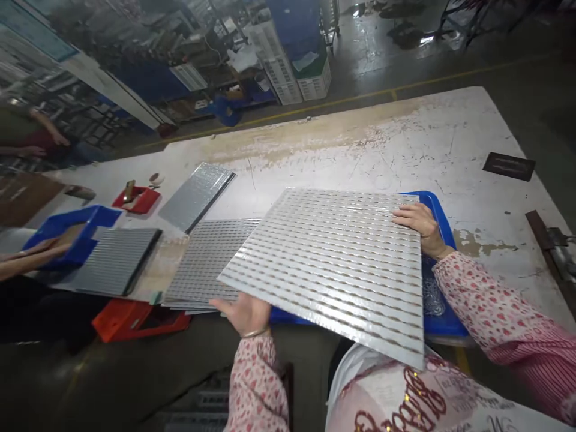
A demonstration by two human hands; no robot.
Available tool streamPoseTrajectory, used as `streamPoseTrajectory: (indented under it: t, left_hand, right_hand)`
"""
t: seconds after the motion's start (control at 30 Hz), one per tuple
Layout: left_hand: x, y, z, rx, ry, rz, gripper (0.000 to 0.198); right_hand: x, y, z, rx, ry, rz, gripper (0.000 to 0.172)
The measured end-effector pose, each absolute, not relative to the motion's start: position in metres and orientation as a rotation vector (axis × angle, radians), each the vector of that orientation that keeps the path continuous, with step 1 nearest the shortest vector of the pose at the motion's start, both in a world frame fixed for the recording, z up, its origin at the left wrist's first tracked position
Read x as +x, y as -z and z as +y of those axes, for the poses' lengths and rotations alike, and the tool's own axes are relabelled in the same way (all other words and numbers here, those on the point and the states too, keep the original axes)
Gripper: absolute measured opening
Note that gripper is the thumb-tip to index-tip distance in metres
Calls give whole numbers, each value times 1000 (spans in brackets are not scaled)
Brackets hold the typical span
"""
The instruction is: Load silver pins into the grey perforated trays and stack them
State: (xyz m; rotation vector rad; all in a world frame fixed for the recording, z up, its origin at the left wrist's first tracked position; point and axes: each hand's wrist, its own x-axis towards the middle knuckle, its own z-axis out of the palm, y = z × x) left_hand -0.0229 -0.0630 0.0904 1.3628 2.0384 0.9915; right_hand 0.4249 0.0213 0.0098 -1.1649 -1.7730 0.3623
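Note:
A large, shiny, pale sheet [333,264] with many rows of short brownish dashes is held tilted in front of me. My right hand [423,228] grips its right edge, fingers over the top face. At the near left corner, my left hand [249,312] supports it from below; the thumb sticks out to the left and the other fingers are hidden under the sheet. Beside that hand is a stack of similar sheets [211,258]. Under the held sheet lies a blue tray [443,231], mostly covered, with clear crinkled plastic showing inside.
Farther left are a grey wrapped stack [195,195], another ribbed stack [119,261], a red tray [139,201] and a blue bin [85,228] with a co-worker's arms at it. An orange bin [135,321] sits below the table edge. A dark plate [508,167] lies right.

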Motion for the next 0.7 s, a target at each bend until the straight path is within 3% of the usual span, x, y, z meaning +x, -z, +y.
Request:
streamPoseTrajectory:
  t: [0.1, 0.17, 0.27, 0.33, 0.5, 0.7]
  left_hand:
    - [-22, -87, -74, 904, -1349, 1506, 66]
    - [-24, -75, -78, 591, -1479, 1413, 54]
    - [-45, -57, -74, 332, -1641, 1571, 25]
    - [-75, -51, -66, 297, -1729, 1640, 15]
    - [-199, -56, -50, 251, -1863, 1756, 9]
    - [-345, -54, -50, 105, -1832, 1995, 9]
  right_hand:
    - [403, 1, 32, -1074, -195, -1830, 31]
    - [381, 2, 36, -1016, -97, -1844, 28]
    - [336, -6, 40, -986, -20, -1875, 25]
    - [300, -15, 42, -996, 3, -1920, 26]
    - [194, -24, 43, -1064, -53, -1976, 37]
    - [90, 7, 13, -986, -385, -2041, 29]
